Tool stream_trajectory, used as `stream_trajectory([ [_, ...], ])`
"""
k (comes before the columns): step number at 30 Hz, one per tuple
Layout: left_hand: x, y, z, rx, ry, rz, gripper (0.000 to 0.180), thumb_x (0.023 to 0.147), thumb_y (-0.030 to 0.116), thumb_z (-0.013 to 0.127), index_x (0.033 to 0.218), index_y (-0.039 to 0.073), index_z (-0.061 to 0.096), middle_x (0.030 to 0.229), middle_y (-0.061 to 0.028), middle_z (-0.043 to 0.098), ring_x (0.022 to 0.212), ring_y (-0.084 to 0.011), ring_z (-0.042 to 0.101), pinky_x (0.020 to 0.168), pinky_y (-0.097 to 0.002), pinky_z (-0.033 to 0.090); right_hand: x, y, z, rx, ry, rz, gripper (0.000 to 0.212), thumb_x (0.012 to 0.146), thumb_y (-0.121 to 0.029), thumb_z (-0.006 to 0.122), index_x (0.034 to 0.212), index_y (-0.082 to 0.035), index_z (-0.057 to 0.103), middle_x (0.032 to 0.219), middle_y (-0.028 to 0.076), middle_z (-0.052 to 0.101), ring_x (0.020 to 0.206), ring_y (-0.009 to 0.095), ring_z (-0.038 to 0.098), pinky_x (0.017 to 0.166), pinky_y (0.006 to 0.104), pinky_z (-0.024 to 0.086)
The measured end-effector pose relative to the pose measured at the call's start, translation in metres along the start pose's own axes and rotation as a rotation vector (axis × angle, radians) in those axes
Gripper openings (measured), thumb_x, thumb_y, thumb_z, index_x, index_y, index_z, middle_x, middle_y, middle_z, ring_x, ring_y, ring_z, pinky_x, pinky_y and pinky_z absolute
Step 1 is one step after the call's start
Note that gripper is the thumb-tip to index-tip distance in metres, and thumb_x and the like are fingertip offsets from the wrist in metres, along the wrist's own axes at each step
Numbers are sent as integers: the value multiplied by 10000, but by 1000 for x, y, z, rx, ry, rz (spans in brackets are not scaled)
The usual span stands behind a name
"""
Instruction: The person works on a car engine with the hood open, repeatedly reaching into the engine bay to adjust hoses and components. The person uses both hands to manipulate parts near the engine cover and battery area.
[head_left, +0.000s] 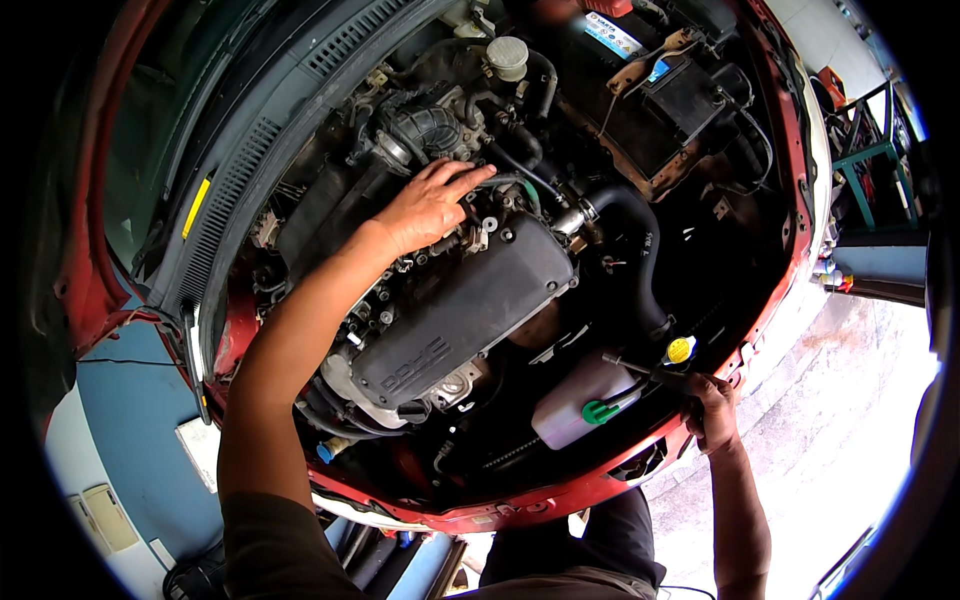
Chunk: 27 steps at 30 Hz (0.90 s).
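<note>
My left hand reaches across the engine, palm down, with its fingers stretched out and apart. Its fingertips are at the hoses and fittings behind the black engine cover; whether they press on a part is hard to tell. At the front right of the engine bay, my right hand is closed around a hand tool with a dark handle and a slim metal shaft. The tool's tip points left, above a pale reservoir with a green cap. A yellow radiator cap lies just beyond the shaft.
A thick black hose curves down the right side of the bay. The battery sits at the back right. Red bodywork borders the front. A green metal rack stands beyond the car, and a blue-capped filler is front left.
</note>
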<state>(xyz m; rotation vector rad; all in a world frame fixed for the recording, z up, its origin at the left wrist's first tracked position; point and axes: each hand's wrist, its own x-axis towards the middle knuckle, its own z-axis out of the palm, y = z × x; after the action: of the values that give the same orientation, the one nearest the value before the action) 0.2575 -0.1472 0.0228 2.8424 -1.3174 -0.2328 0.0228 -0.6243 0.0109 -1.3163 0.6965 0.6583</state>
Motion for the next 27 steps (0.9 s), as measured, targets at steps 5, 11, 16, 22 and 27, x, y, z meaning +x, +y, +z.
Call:
stream_trajectory([
  [5, -3, 3, -8, -48, -75, -57, 100, 805, 65, 662, 781, 79, 758, 1600, -25, 351, 1413, -290, 382, 1175, -412, 341, 2, 5, 5, 9, 14, -45, 376, 951, -410, 640, 759, -90, 597, 519, 33, 551, 312, 68, 376, 306, 209, 249],
  [11, -1, 1, -7, -10, -83, -30, 171, 822, 77, 636, 675, 48, 717, 1612, 15, 342, 1438, -270, 360, 1188, -394, 339, 5, 9, 1, 15, -2, -61, 367, 971, -408, 621, 746, -121, 583, 508, 25, 545, 304, 64, 361, 294, 210, 232],
  [16, -4, 3, -12, 52, -69, -44, 133, 889, 120, 622, 863, 107, 751, 1621, 13, 321, 1453, -271, 339, 1206, -417, 309, 6, 13, -4, 24, -9, -58, 371, 965, -431, 621, 795, -101, 615, 513, 24, 546, 306, 66, 371, 291, 208, 253],
  [22, -57, 49, -53, -112, -29, -311, 311, 910, 133, 659, 1218, 104, 692, 1597, -62, 344, 1420, -307, 386, 1133, -418, 392, 13, 18, -9, 59, -26, -52, 382, 974, -437, 594, 875, -69, 634, 528, 30, 557, 303, 73, 367, 293, 209, 264],
  [27, -138, 173, -77, -429, 609, -739, 266, 956, 180, 665, 1180, 40, 697, 1327, -162, 608, 1141, -300, 643, 994, -362, 492, 17, 22, -7, -91, -67, -281, 396, 986, -414, 578, 789, -73, 618, 529, 34, 562, 299, 78, 339, 295, 220, 229],
])
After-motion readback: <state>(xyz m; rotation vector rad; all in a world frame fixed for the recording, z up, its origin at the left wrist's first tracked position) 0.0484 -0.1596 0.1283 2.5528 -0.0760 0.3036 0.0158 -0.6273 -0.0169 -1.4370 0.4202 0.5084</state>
